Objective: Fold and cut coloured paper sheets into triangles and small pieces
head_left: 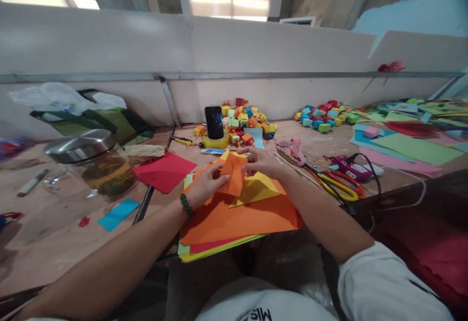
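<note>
Between my two hands is a small folded piece of orange paper, held above a stack of coloured sheets. My left hand, with a green bead bracelet at the wrist, pinches its left side with thumb and fingers. On the other side, the fingers of my right hand close on the paper's upper right edge. Yellow paper lies just beneath. Under that spreads a large orange sheet, with red, yellow and green sheets showing at the stack's front edge.
Behind my hands a phone leans upright on a yellow tape roll, beside piled paper cubes. A glass teapot stands left. Rightward lie a pink glue gun, scissors and loose coloured sheets.
</note>
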A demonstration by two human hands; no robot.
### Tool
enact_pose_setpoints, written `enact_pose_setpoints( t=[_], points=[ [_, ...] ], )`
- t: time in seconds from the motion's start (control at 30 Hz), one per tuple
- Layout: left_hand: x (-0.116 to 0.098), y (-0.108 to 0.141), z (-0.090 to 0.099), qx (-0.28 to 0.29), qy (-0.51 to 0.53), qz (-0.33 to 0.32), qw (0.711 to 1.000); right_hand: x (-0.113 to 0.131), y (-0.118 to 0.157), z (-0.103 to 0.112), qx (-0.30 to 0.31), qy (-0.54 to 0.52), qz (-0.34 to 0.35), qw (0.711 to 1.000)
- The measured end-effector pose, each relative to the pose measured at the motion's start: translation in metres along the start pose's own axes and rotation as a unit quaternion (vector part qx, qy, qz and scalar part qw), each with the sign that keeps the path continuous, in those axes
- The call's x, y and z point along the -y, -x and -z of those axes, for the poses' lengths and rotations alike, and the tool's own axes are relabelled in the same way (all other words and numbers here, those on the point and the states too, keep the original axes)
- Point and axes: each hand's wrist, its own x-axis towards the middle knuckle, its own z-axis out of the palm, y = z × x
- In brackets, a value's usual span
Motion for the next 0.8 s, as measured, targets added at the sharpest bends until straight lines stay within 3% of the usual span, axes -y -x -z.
enact_pose_setpoints(
  t=[0.07,0.1,0.2,0.3,0.5,0.6,0.8],
  points=[
    [-0.001,0.003,-0.001,-0.024,-0.161,-0.08,0.983,0.0,0.0,0.009,0.02,0.097,-0.066,0.993],
    [-0.001,0.005,-0.003,-0.013,-0.259,-0.132,0.957,-0.001,0.001,0.012,0.025,0.129,-0.081,0.988],
    [-0.001,0.014,-0.011,0.116,-0.467,-0.259,0.837,-0.002,0.001,0.016,0.023,0.186,-0.084,0.979],
    [-0.003,0.02,-0.018,0.201,-0.531,-0.287,0.771,-0.002,0.003,0.016,0.021,0.246,-0.081,0.966],
    [-0.009,0.022,-0.019,0.206,-0.542,-0.287,0.763,0.005,0.011,0.013,0.07,0.371,-0.049,0.925],
    [-0.011,0.023,-0.019,0.212,-0.536,-0.284,0.766,0.004,0.008,0.016,0.073,0.362,-0.054,0.928],
    [-0.011,0.023,-0.018,0.222,-0.536,-0.275,0.767,-0.012,-0.009,0.033,0.048,0.304,-0.146,0.94]
  ],
)
